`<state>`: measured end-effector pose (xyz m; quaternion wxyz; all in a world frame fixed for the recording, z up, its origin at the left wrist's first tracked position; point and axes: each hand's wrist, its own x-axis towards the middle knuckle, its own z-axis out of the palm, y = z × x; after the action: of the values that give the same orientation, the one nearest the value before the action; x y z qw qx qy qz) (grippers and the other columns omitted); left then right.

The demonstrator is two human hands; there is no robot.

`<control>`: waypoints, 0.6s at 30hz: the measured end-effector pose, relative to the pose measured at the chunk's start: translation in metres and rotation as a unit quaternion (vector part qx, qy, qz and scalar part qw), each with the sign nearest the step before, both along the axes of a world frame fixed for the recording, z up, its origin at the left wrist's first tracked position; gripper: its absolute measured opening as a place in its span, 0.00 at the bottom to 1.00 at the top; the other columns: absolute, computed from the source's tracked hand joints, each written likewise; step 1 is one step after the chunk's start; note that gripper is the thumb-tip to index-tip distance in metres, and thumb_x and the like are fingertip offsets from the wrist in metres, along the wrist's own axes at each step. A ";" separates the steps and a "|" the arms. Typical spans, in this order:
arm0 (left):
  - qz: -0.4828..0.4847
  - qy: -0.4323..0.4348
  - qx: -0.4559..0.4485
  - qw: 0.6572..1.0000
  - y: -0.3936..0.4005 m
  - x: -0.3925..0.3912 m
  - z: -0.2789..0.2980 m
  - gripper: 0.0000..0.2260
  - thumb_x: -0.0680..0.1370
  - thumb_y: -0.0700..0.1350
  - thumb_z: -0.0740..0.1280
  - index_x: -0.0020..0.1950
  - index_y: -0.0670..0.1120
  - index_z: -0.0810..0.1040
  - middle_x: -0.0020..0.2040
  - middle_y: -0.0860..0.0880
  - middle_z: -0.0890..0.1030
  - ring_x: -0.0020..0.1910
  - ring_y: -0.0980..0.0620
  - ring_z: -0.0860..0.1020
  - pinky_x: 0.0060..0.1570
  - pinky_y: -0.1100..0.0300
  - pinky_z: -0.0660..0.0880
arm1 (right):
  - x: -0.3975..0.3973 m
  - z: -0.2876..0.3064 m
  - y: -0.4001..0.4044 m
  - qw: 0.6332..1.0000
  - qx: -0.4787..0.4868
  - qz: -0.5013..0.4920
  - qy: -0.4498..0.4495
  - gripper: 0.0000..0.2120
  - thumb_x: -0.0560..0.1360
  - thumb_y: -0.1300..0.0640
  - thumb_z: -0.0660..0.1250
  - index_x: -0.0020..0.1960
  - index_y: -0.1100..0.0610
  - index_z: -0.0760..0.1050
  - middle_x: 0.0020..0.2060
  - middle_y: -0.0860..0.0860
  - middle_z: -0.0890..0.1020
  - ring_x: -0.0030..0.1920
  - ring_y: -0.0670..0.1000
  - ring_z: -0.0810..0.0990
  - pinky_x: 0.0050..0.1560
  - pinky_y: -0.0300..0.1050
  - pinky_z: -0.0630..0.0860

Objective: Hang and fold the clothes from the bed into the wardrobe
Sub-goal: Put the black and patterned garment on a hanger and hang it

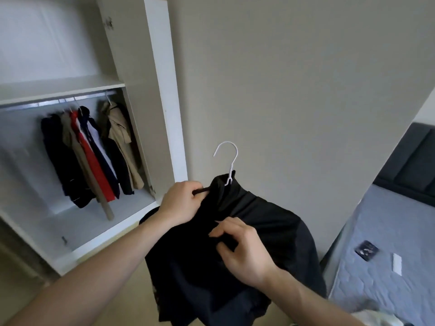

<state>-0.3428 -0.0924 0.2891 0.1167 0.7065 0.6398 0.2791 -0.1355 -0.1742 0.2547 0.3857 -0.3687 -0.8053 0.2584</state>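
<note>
The black garment point(247, 231) hangs bunched on a white hanger point(227, 161), hook up, between both hands. The left hand point(181, 203) pinches its collar edge; the right hand point(242, 252) pinches cloth lower down. The wardrobe rail point(58, 102) lies up and left, nearer the left hand, with free rail between the hung clothes point(89, 151) and a tan coat point(120, 137)

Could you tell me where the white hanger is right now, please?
In the head view, the white hanger sits mid-frame, its hook sticking up from the black garment gripped by both hands, right of the open wardrobe.
</note>
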 end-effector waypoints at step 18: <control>0.112 -0.141 0.049 0.982 -0.052 -0.113 0.009 0.08 0.80 0.54 0.70 0.45 0.55 0.87 0.39 0.55 0.85 0.41 0.54 0.84 0.47 0.47 0.81 | 0.003 0.039 0.112 0.994 0.110 -0.018 -0.013 0.19 0.75 0.59 0.73 0.62 0.44 0.77 0.62 0.37 0.77 0.66 0.42 0.74 0.65 0.31 0.67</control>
<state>-0.4561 -0.1444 0.2985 0.1388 0.5890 0.6773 0.4183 -0.1328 -0.0619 0.2935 0.4181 -0.3422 -0.8268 0.1568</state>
